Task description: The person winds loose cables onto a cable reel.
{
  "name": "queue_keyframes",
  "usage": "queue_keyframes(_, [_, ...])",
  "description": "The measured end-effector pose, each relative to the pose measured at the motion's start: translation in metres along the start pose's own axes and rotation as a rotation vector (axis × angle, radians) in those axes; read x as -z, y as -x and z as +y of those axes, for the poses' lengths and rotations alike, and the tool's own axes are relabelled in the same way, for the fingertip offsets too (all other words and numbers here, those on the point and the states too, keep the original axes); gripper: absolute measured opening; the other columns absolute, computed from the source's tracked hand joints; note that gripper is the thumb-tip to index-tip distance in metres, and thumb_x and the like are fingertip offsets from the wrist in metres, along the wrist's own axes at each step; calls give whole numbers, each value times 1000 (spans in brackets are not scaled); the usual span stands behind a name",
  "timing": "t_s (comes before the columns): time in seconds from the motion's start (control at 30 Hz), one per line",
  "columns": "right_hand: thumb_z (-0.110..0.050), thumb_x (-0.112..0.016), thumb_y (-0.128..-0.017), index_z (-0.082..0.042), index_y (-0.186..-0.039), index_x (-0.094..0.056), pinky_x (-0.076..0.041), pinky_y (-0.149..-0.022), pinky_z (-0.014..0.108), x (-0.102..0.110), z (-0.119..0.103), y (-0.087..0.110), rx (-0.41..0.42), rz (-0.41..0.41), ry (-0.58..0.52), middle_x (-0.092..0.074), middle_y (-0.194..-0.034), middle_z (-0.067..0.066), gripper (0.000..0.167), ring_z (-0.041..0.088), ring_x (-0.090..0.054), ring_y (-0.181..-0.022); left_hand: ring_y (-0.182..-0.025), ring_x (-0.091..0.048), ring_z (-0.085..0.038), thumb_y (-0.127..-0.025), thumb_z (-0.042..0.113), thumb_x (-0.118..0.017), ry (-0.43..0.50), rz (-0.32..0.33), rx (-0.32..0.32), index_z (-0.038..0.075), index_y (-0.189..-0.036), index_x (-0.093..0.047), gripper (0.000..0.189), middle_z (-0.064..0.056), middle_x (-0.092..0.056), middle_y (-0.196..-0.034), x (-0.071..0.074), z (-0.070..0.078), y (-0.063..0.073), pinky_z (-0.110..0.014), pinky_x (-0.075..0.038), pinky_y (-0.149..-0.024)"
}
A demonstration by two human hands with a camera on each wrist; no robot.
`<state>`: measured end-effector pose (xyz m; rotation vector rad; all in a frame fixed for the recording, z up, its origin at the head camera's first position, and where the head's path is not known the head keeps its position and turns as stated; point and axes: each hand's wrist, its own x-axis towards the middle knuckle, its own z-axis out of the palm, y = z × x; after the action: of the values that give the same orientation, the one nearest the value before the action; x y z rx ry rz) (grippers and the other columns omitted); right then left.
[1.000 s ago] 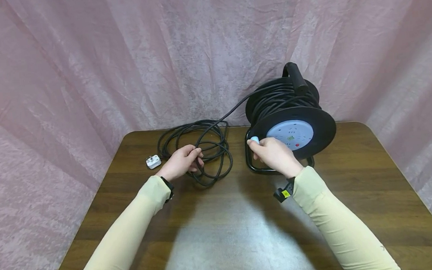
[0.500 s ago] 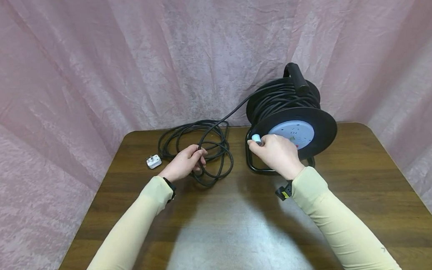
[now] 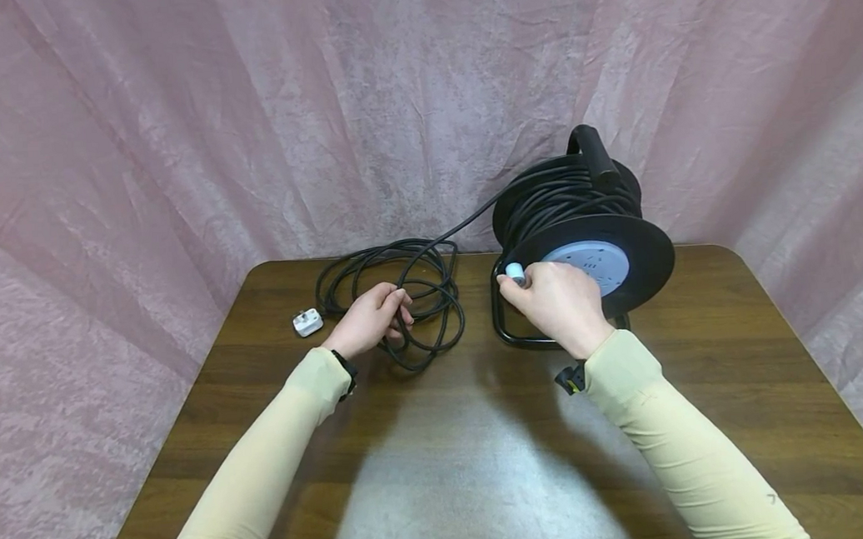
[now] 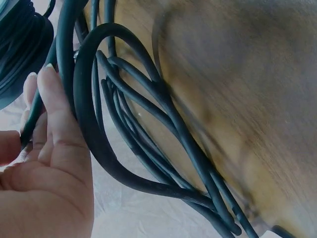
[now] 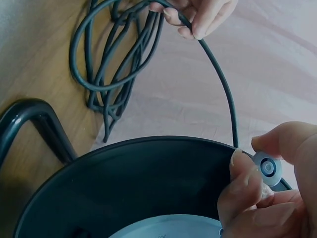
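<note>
My left hand pinches a black cable between thumb and fingers, above its loose loops at the table's back left. In the left wrist view the cable hangs in loops beside the palm. From that hand the cable runs up to a black cable reel at the back right, its drum thickly wound. My right hand grips the reel's pale blue crank knob. The right wrist view shows thumb and fingers curled round the knob, near the flange rim. That hand partly hides the pale blue socket panel.
A white plug lies on the wooden table, left of the loops. The reel stands on a black tube frame with a carrying handle on top. Pink curtains hang close behind the table.
My right hand and the crank knob have shifted slightly up and right, now covering the panel's red button. My left hand has edged right with the cable between its fingers.
</note>
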<state>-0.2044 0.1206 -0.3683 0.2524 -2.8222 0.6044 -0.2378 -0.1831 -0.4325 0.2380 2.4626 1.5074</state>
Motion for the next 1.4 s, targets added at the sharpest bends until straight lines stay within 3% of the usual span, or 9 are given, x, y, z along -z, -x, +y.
queue_keyframes(0.23, [-57, -53, -97, -18, -52, -48, -34, -40, 40, 4, 1, -1, -3, -4, -5, -46, -52, -1, 60, 23, -49, -49, -87, -73, -26, -114, 31, -38, -28, 26, 1, 4, -119, -58, 34, -15, -64, -100, -1, 1, -5, -43, -61, -75])
queue_keyframes(0.43, [-59, -53, -98, -18, -53, -49, -35, -42, 41, 10, 1, -2, -20, -13, -29, -48, -53, -1, 61, 24, -51, -51, -93, -70, -27, -114, 24, -36, -91, 12, -16, 4, -132, -56, 34, -17, -62, -105, -2, 1, -5, -48, -60, -80])
queue_keyframes(0.77, [-63, -50, -99, -16, -56, -49, -33, -43, 38, 19, 6, -3, -6, 2, -71, -45, -55, -2, 63, 22, -48, -52, -91, -66, -25, -114, 26, -36, -131, 22, -37, 4, -124, -57, 32, -11, -65, -99, -6, 3, -4, -50, -59, -77])
queue_keyframes(1.07, [-67, -48, -98, -15, -59, -53, -33, -44, 37, 30, 10, -1, -15, 6, -108, -47, -56, -2, 65, 22, -48, -53, -94, -65, -24, -112, 17, -37, -171, 18, -67, 0, -131, -55, 30, -21, -62, -109, -10, 3, -5, -41, -59, -73])
queue_keyframes(1.17, [-68, -47, -98, -15, -61, -57, -34, -45, 38, 34, 11, -1, -19, 8, -118, -49, -57, -1, 65, 22, -49, -54, -93, -64, -22, -113, 17, -37, -204, 18, -75, 1, -130, -55, 30, -17, -63, -108, -12, 4, -4, -37, -58, -69])
queue_keyframes(1.4, [-69, -47, -98, -15, -64, -60, -37, -46, 38, 39, 13, -2, -24, 36, -118, -54, -59, 1, 65, 23, -51, -57, -91, -67, -23, -113, 19, -39, -179, 22, -96, 3, -124, -56, 25, -13, -64, -98, -14, 4, -4, -48, -60, -78])
